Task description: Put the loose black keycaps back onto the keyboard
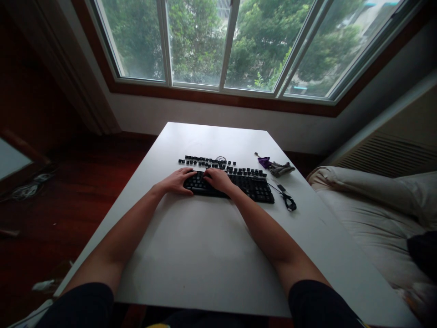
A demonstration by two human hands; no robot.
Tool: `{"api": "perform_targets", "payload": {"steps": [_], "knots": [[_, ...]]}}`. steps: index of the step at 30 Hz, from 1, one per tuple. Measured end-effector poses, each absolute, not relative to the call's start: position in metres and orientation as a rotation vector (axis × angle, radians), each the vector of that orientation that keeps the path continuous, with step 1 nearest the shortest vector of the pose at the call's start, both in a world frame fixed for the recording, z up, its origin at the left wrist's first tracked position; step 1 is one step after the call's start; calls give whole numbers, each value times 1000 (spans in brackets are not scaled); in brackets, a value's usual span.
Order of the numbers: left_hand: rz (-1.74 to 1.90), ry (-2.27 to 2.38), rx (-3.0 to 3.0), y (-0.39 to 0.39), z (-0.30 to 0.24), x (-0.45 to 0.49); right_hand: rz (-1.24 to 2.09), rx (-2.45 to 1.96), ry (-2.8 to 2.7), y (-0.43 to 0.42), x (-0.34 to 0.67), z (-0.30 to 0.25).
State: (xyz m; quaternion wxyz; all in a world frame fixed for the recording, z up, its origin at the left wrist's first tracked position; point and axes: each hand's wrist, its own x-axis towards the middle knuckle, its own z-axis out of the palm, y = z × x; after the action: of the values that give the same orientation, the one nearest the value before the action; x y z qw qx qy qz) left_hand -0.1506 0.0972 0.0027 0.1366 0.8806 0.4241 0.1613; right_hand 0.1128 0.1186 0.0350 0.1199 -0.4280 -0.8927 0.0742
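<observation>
A black keyboard (pixel 254 187) lies on the white table, with part of it covered by my hands. My left hand (pixel 176 181) holds its left end, fingers along the back edge and thumb at the front edge. Over the left-middle keys, my right hand (pixel 218 178) is bent downward with its fingers drawn together. What is between those fingertips is hidden or too small to make out. Behind the keyboard, loose black keycaps (pixel 202 162) lie in rows, some close to its back edge.
On the white table (pixel 205 246), a coiled black cable (pixel 289 202) lies right of the keyboard. Further back are a grey cloth (pixel 282 169) and a purple item (pixel 264 161). A thin wire ring (pixel 221 159) rests among the keycaps. A covered sofa (pixel 362 205) stands at the right.
</observation>
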Motion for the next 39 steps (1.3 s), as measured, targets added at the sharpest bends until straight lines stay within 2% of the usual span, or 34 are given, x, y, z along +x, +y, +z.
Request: {"api": "perform_targets", "payload": {"steps": [7,16,28,39], "knots": [[515,1222,2525,100,3,-153,141,-1274,-2653,123,104,36],[840,1275,2346,106,-10,-161,91,-1243,-2766,126,95,46],[887,1300,2306,112,-15,-160,120,-1232,-2794,131,94,49],[978,1643,2162,117,-19,-163,77,-1256,-2807,130,90,43]]}}
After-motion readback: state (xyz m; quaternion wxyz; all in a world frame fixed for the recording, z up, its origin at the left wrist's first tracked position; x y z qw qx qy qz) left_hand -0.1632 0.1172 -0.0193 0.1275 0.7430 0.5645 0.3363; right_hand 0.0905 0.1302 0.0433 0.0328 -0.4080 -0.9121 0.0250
